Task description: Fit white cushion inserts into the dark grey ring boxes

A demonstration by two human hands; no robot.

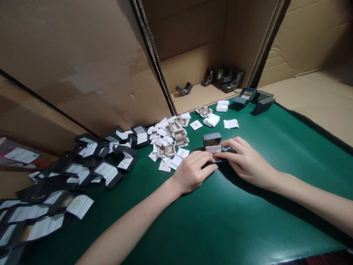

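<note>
A small dark hinged box stands on the green table with its lid raised. A pale card insert sits upright in it. My left hand is closed at the near left of the box, its fingers bent over the front part. From the right, my right hand grips the same box, fingertips against its side and the insert's edge. My fingers hide most of the box's lower half.
Loose white cards and folded inserts lie in a pile left of the box. Many open dark boxes with white papers fill the left side. More dark boxes stand at the back right, others inside a cardboard carton.
</note>
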